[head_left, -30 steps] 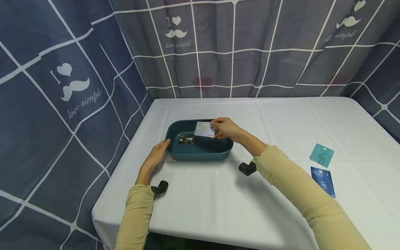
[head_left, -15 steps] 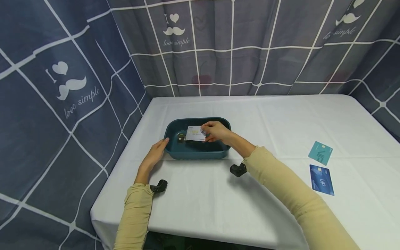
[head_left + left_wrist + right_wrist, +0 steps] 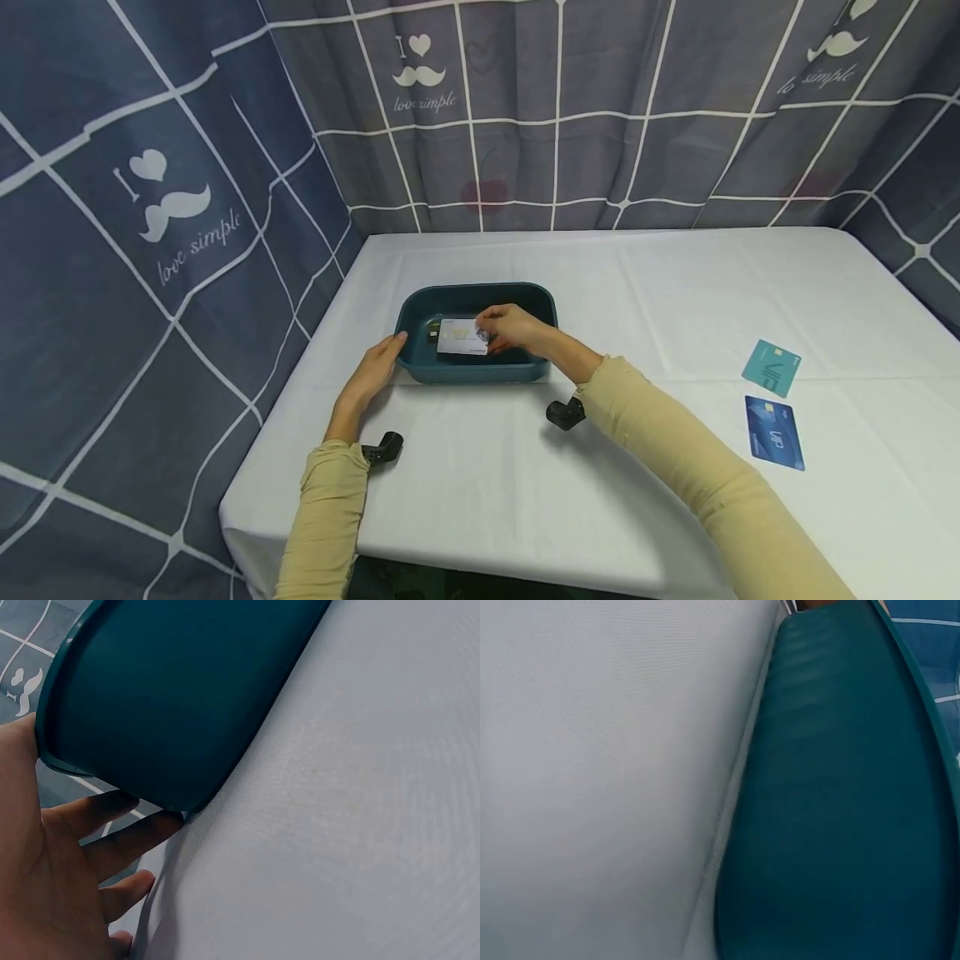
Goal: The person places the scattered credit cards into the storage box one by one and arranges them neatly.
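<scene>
My right hand (image 3: pixel 517 327) reaches into a dark teal plastic tub (image 3: pixel 480 372) in the head view and pinches the right end of a white VIP card (image 3: pixel 454 337), low inside it. A black VIP card (image 3: pixel 433 332) lies in the tub, mostly covered by the white one. At the tub's left end, my left hand (image 3: pixel 375 369) holds it with the thumb at the rim; the left wrist view shows its spread fingers (image 3: pixel 127 847) against the outside near the base. In the right wrist view the tub's outer wall (image 3: pixel 840 795) hides my right hand.
To the right on the white-covered table (image 3: pixel 637 500) lie a teal VIP card (image 3: pixel 772 368) and, nearer me, a blue VIP card (image 3: pixel 775 433). Dark checked curtains (image 3: pixel 517 158) hang behind the table and along both sides.
My right hand has carried the white card left and down into the tub, where it now overlaps the black card. The left hand has stayed at the tub's left end.
</scene>
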Action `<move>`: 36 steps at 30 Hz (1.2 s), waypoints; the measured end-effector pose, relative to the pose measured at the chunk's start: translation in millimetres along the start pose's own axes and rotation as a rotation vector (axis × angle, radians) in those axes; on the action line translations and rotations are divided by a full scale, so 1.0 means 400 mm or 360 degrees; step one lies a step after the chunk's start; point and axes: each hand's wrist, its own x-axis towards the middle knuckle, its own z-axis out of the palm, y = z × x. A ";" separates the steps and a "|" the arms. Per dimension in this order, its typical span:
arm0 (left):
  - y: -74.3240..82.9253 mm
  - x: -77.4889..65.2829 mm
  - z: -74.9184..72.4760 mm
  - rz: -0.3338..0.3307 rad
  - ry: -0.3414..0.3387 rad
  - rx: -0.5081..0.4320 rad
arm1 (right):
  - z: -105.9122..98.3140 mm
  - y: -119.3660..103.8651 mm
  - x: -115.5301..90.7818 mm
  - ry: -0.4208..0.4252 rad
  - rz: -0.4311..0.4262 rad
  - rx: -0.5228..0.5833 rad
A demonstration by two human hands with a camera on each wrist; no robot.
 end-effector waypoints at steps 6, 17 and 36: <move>-0.002 0.001 0.000 0.0017 -0.0005 -0.0013 | 0.010 0.009 0.003 -0.0044 0.0010 -0.0054; 0.005 -0.005 0.000 0.0039 0.0003 -0.0001 | 0.036 0.012 0.011 -0.0090 0.0001 -0.0083; 0.005 -0.006 0.005 0.0041 0.0017 -0.0005 | 0.062 0.009 0.006 -0.0026 -0.0091 -0.0604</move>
